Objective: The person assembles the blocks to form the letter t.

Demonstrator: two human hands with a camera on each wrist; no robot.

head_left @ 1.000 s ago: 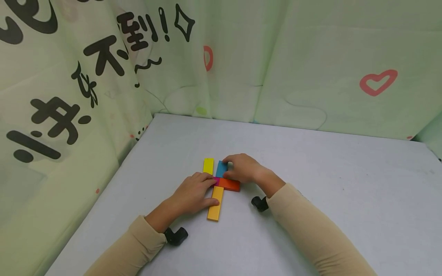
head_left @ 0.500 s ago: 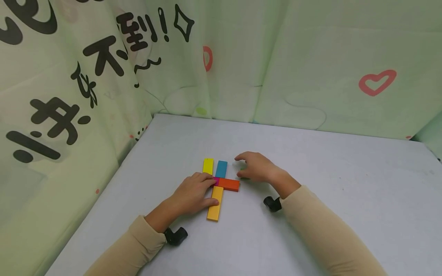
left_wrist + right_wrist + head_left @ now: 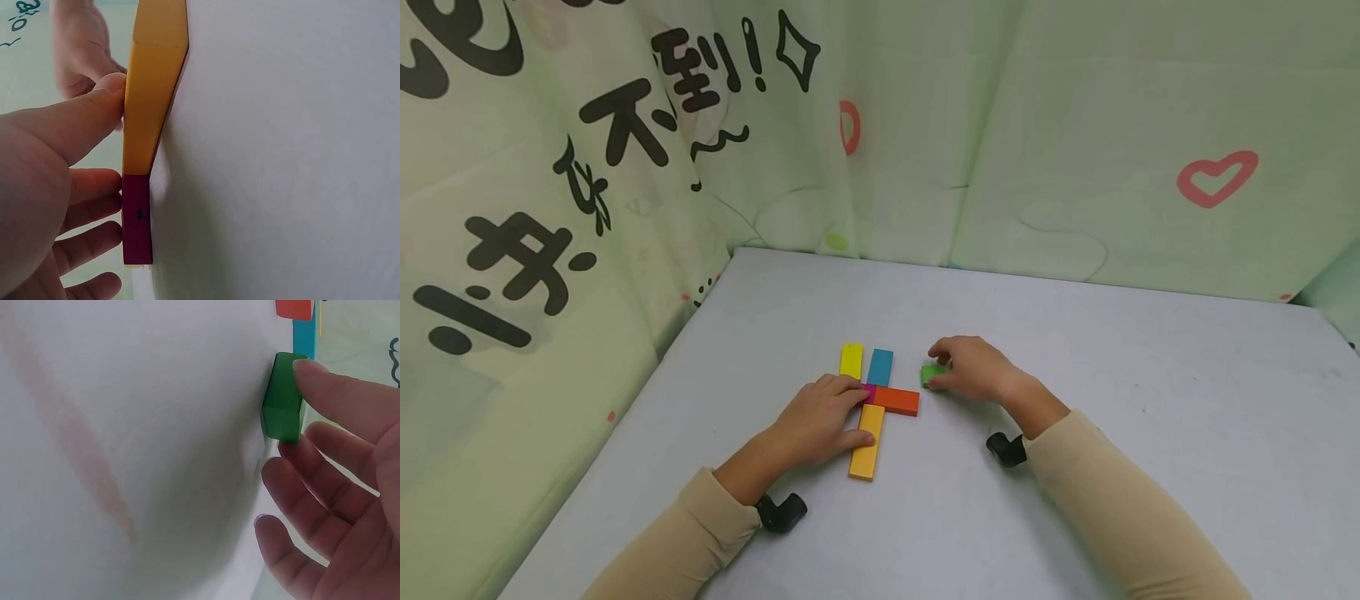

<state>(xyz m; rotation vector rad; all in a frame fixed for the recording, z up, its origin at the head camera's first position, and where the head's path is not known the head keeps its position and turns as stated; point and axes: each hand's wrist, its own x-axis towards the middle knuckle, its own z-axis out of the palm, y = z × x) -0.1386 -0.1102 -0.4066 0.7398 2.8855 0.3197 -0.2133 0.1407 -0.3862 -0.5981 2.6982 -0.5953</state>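
A flat arrangement of painted blocks lies on the table. My left hand [image 3: 816, 421] rests on it, thumb on the amber block [image 3: 153, 94] and fingertips at the magenta block [image 3: 137, 219]. An orange-red block [image 3: 898, 402] extends right from the magenta one. Behind these lie a blue block [image 3: 881, 367] and a yellow block [image 3: 852, 360], the latter partly hidden by the left fingers. Right of the blue block, my right hand [image 3: 973, 368] holds a small green block [image 3: 284, 400] between thumb and fingers; its thumb lies on the block's upper face in the right wrist view.
The white table [image 3: 1075, 467] extends around the blocks. A pale green curtain [image 3: 1075, 150] with black characters and red hearts hangs behind and to the left. Small black devices sit at both wrists, the right device [image 3: 1006, 450] close above the table.
My right hand has withdrawn from the blue block and moved right to the green block, which now shows more clearly. The left hand and the arranged blocks have stayed put.
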